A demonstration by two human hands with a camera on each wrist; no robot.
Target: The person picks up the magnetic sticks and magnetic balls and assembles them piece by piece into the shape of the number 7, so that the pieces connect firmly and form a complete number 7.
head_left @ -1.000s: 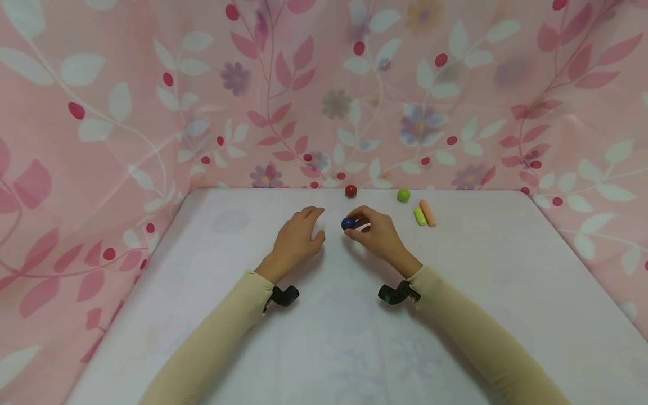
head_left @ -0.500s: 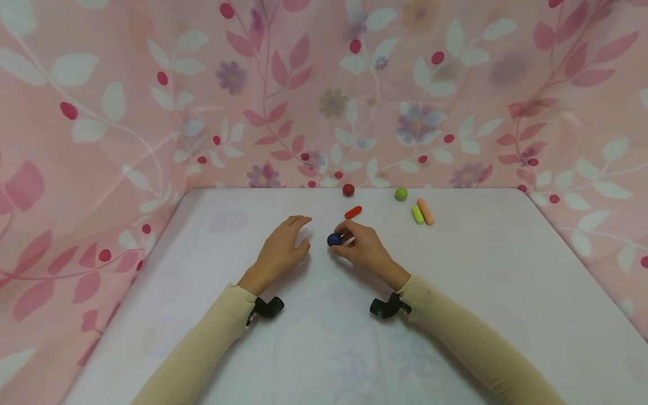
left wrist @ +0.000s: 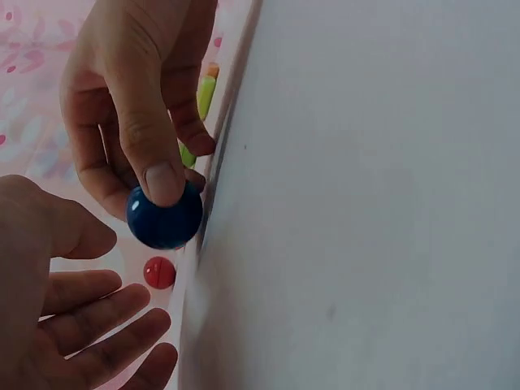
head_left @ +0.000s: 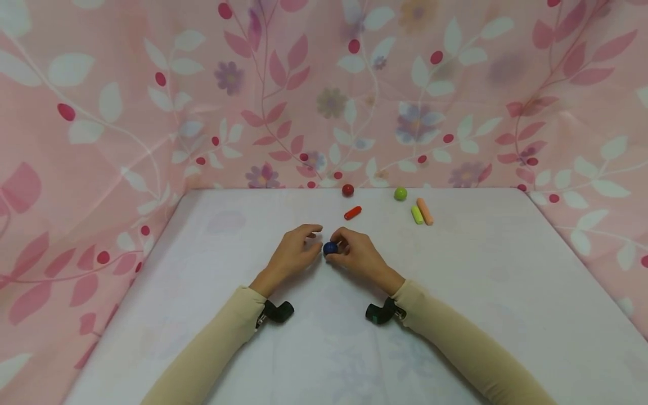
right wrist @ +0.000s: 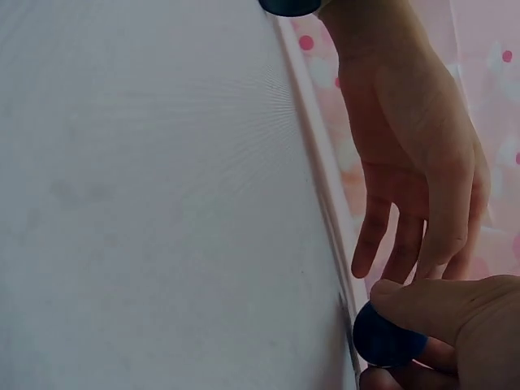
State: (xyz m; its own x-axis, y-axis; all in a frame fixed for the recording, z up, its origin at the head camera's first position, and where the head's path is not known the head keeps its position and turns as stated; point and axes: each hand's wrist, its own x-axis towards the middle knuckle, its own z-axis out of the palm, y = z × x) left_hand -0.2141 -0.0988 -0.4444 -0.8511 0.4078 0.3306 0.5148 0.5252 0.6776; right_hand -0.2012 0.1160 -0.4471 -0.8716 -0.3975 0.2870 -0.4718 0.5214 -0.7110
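My right hand [head_left: 360,254] pinches a small glossy blue ball [head_left: 330,249] between thumb and fingers, near the middle of the table. In the left wrist view the thumb presses on the upper side of the blue ball [left wrist: 165,219]. My left hand [head_left: 291,252] is just left of the ball, its fingers loosely bent and nothing between them. The left thumb tip comes close to the ball's left side. From the right wrist, the left hand [right wrist: 414,154] shows beyond the ball, fingers hanging relaxed.
Behind the hands lies a short red stick [head_left: 352,212], with a red ball [head_left: 347,190] at the table's far edge. Farther right are a green ball [head_left: 400,193], a yellow-green stick [head_left: 417,215] and a longer orange stick [head_left: 425,211]. A pink floral cloth [head_left: 331,135] hangs behind.
My right hand has brought the blue ball left and nearer to me, revealing the red stick. The left hand first drew back, then came in toward the ball.
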